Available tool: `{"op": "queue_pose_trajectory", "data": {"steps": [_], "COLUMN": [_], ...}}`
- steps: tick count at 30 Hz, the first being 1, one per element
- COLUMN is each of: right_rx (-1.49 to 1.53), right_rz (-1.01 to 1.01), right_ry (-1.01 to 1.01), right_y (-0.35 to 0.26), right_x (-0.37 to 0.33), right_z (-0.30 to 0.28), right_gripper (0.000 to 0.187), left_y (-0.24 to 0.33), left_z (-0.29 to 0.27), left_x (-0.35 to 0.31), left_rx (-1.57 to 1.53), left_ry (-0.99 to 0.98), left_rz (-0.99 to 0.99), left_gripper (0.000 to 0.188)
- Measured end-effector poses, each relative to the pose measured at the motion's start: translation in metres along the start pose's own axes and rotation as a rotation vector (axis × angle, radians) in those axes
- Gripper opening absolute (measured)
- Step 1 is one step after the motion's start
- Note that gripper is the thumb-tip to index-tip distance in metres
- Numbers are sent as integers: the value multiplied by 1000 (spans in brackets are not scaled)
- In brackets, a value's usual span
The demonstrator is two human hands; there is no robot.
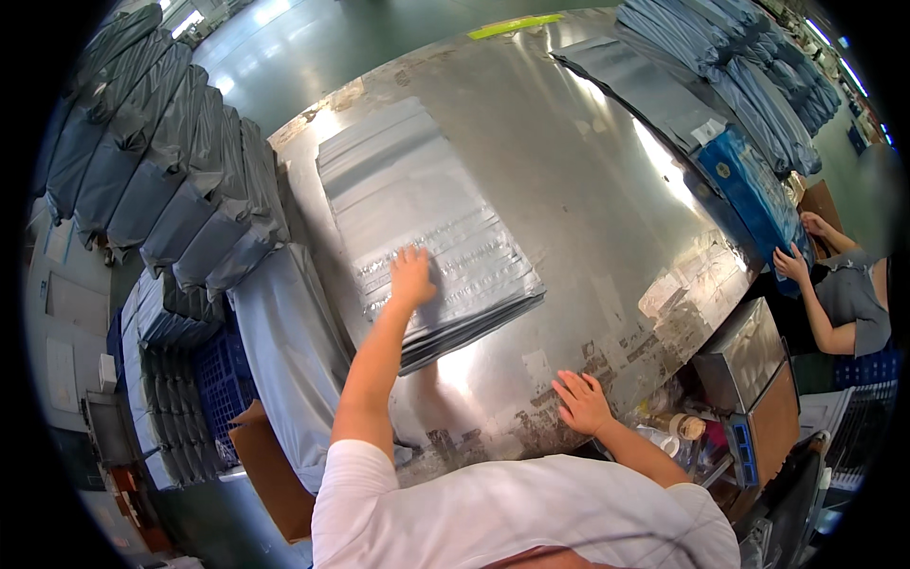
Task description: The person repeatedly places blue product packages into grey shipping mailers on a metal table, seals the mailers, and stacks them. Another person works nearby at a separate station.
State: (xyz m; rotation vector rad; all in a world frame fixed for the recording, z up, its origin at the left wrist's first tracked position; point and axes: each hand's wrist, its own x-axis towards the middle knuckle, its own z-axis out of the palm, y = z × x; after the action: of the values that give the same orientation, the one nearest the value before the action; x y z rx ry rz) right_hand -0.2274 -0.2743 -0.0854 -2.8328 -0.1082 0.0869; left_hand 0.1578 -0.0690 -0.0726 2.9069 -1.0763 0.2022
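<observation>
A stack of grey plastic mailing bags (417, 190) lies on the metal-topped table (531, 152), left of its middle. My left hand (411, 277) rests on the near part of the stack, fingers spread, over a crinkled band across the top bag. Several bag edges show in layers along the stack's near side. At the table's near edge, my right hand (582, 402) lies with its fingers apart, touching the worn metal and holding nothing.
Tall piles of folded grey bags (171, 161) stand at the left, above a blue crate (226, 389) and a cardboard box (270, 469). More bags (730, 66) lie far right. Another person's hands (794, 264) hold a blue package (754, 194). Tape rolls (684, 427) sit beside a metal box (744, 351).
</observation>
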Motion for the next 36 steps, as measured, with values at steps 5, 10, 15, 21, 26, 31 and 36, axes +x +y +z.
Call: {"op": "queue_pose_trajectory", "data": {"steps": [5, 10, 15, 21, 26, 31, 36], "right_rx": [15, 53, 52, 30, 37, 38, 41], "right_rz": [14, 17, 9, 1, -18, 3, -11], "right_ry": [-14, -30, -13, 16, 19, 39, 33], "right_y": [0, 2, 2, 2, 2, 8, 4], "right_x": [-1, 1, 0, -2, -4, -11, -7], "right_z": [3, 1, 1, 3, 4, 13, 6], "right_gripper": [52, 52, 52, 53, 54, 54, 53], "left_y": [-40, -25, 17, 31, 19, 59, 47], "left_z": [36, 50, 41, 3, 51, -5, 17], "left_x": [29, 8, -52, -43, -19, -42, -57], "left_rx": [52, 192, 216, 184, 231, 128, 138], "left_ry": [-151, 3, 68, -233, -400, -449, -373], "left_rz": [-117, -28, 55, 46, -14, 48, 40], "left_gripper": [44, 34, 42, 51, 60, 65, 66]}}
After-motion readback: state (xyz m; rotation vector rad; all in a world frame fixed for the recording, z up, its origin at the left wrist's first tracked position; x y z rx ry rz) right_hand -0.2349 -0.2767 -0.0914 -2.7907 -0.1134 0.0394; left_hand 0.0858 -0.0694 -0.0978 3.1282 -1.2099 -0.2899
